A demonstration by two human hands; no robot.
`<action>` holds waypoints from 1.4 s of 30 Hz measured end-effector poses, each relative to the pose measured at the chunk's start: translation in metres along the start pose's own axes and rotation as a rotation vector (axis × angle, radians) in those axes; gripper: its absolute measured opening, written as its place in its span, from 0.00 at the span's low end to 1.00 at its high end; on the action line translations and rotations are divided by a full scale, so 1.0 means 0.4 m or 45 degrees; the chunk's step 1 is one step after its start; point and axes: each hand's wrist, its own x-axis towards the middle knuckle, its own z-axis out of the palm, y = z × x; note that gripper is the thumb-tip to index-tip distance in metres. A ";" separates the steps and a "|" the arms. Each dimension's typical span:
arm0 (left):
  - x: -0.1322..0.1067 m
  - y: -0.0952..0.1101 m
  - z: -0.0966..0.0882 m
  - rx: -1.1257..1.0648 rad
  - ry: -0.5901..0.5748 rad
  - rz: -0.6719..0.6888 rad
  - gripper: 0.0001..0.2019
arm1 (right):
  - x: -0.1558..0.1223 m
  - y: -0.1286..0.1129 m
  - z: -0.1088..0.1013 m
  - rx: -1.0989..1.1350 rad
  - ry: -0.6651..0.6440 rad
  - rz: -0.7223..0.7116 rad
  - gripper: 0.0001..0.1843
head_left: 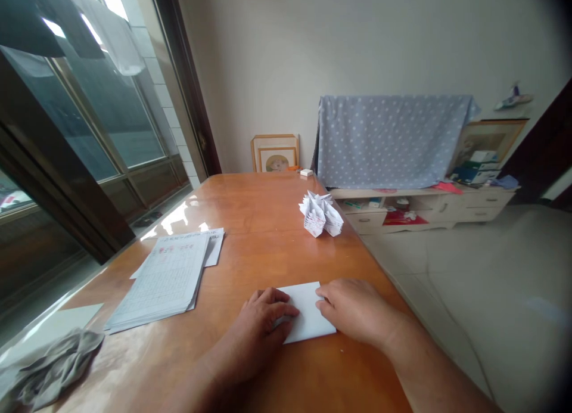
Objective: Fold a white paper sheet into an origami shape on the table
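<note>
A folded rectangle of white paper (308, 313) lies flat on the wooden table (263, 222), close to its near edge. My left hand (263, 323) rests over the paper's left end, fingers curled onto it. My right hand (353, 309) meets the paper's right end, with its fingertips on the edge. Farther along the table stands a white folded-paper model (320, 215) with pleated, fan-like parts, apart from both hands.
Printed, ruled paper sheets (158, 283) lie stacked left of my hands. A crumpled grey cloth (53, 365) sits at the table's near left corner. Windows run along the left side. A low cabinet (420, 207) under a dotted blue cloth stands beyond the table's right edge.
</note>
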 end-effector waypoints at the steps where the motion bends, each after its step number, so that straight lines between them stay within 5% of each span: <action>1: 0.000 0.000 -0.001 0.000 -0.006 -0.001 0.14 | 0.000 0.001 0.000 0.001 -0.006 0.000 0.17; 22: -0.006 -0.011 -0.016 0.060 -0.092 0.076 0.20 | -0.022 0.007 0.001 -0.007 0.010 -0.085 0.19; 31: -0.010 -0.015 -0.014 0.069 -0.083 0.087 0.19 | -0.065 -0.013 -0.018 -0.056 0.217 -0.059 0.15; 37: -0.009 -0.014 -0.014 0.091 -0.091 0.096 0.18 | -0.121 -0.019 0.037 0.066 0.305 -0.202 0.23; 42: -0.007 -0.016 -0.010 0.135 -0.078 0.118 0.17 | -0.158 -0.083 0.099 0.097 0.372 -0.366 0.27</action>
